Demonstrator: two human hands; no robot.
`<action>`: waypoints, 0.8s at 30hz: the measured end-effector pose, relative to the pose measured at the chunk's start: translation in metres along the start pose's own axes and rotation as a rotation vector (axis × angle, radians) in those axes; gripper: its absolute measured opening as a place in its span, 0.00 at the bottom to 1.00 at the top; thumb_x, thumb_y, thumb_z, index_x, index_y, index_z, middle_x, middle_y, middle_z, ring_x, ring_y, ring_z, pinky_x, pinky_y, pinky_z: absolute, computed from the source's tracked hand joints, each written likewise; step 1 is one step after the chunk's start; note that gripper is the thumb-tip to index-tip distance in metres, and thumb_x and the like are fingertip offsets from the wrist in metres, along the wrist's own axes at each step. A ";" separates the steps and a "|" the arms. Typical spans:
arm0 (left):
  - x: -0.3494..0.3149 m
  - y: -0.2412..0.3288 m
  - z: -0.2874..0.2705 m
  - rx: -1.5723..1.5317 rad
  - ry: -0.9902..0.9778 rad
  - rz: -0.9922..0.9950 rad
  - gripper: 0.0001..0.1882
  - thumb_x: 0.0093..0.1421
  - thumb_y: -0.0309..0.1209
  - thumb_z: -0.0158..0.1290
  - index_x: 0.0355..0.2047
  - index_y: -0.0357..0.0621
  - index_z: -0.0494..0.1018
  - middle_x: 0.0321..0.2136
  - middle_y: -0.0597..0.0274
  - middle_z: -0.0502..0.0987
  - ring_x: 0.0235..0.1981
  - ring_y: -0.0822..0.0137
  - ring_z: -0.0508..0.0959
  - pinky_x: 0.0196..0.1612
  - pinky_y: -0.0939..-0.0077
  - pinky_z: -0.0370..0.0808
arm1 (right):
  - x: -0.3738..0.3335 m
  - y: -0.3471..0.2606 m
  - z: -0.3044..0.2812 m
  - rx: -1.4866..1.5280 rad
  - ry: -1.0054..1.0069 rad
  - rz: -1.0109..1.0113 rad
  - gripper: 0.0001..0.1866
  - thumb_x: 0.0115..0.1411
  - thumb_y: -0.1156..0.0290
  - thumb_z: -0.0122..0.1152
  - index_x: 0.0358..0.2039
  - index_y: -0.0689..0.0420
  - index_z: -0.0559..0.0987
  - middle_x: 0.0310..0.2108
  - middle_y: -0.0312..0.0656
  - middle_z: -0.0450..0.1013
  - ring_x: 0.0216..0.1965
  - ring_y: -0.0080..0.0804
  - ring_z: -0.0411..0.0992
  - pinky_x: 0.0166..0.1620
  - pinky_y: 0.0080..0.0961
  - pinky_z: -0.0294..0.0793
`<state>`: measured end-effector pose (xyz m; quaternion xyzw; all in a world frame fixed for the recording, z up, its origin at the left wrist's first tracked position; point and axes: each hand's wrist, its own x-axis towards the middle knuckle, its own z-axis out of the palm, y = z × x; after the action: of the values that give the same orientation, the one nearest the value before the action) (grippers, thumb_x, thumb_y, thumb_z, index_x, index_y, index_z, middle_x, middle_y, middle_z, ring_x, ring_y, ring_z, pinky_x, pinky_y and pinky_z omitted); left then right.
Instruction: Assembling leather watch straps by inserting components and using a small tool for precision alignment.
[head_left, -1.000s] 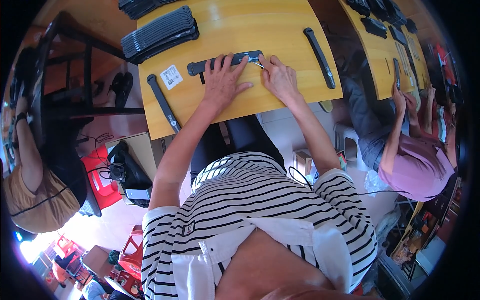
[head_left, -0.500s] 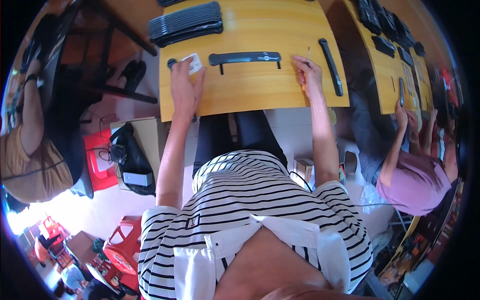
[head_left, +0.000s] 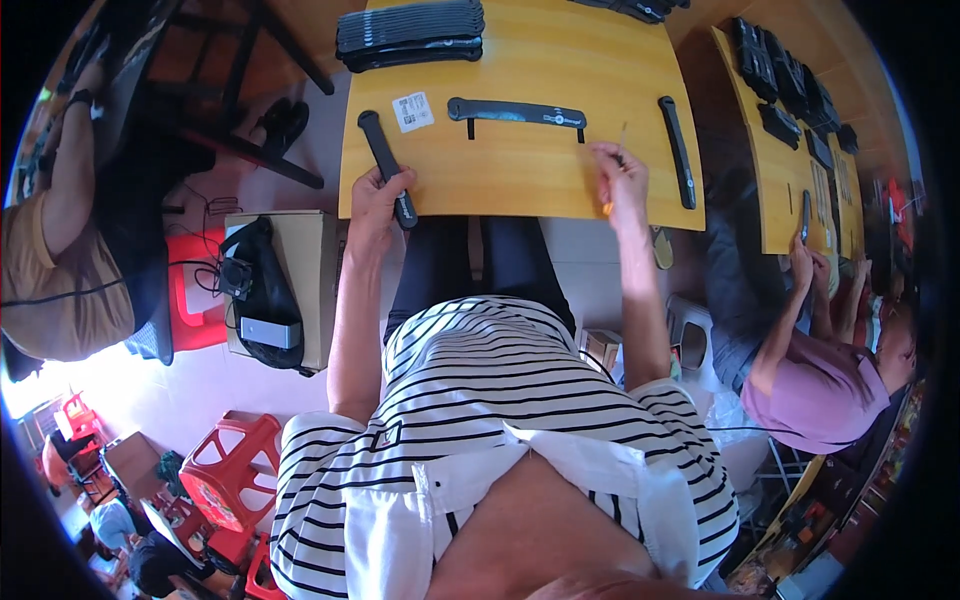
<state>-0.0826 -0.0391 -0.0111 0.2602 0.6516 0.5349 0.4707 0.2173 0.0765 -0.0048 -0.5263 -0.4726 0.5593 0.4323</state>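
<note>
My left hand [head_left: 375, 203] is closed on the near end of a flat black strip [head_left: 380, 145] with a rounded tip, which slants over the table's front edge. In my right hand [head_left: 622, 180] is a slim tool [head_left: 623, 136] with a thin metal shaft pointing away from me and an orange end; its exact kind is unclear. Between my hands, farther back, a similar dark strip [head_left: 515, 110] lies crosswise with two short black tabs sticking out toward me. Another black strip [head_left: 677, 150] lies lengthwise to the right. A white printed label [head_left: 412, 112] sits left of the crosswise strip.
A stack of dark strips [head_left: 410, 38] occupies the far left of the yellow table [head_left: 520, 180], with more dark pieces [head_left: 630, 8] at its far edge. A co-worker in pink [head_left: 815, 390] works at another table to the right. Red stools [head_left: 235, 470] stand behind left.
My left hand has left the label and drawn toward me, now gripping a black strip. The right hand stays near the same spot with its tool. The whole view has shifted slightly.
</note>
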 end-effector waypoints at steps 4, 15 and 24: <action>-0.021 0.007 0.022 -0.215 0.016 0.127 0.10 0.52 0.29 0.57 0.32 0.39 0.69 0.20 0.71 0.68 0.20 0.81 0.67 0.21 0.86 0.62 | -0.064 -0.015 0.068 0.006 -0.326 0.043 0.06 0.57 0.71 0.56 0.35 0.55 0.74 0.18 0.33 0.67 0.09 0.11 0.54 0.10 0.11 0.45; -0.041 0.023 0.058 -0.239 -0.041 0.132 0.14 0.54 0.34 0.57 0.35 0.40 0.68 0.20 0.72 0.68 0.17 0.82 0.66 0.18 0.90 0.63 | -0.085 -0.025 0.111 0.100 -0.463 0.050 0.12 0.53 0.75 0.60 0.36 0.59 0.69 0.20 0.31 0.65 0.12 0.11 0.57 0.14 0.10 0.51; -0.049 0.029 0.053 -0.469 -0.318 0.009 0.12 0.59 0.34 0.53 0.38 0.40 0.69 0.29 0.62 0.77 0.28 0.75 0.77 0.30 0.84 0.74 | -0.080 -0.028 0.098 0.423 -0.532 0.284 0.08 0.59 0.69 0.54 0.37 0.57 0.69 0.20 0.31 0.65 0.10 0.12 0.55 0.12 0.10 0.48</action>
<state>-0.0194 -0.0478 0.0335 0.2277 0.4270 0.6255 0.6120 0.1252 -0.0039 0.0371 -0.3219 -0.3644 0.8164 0.3117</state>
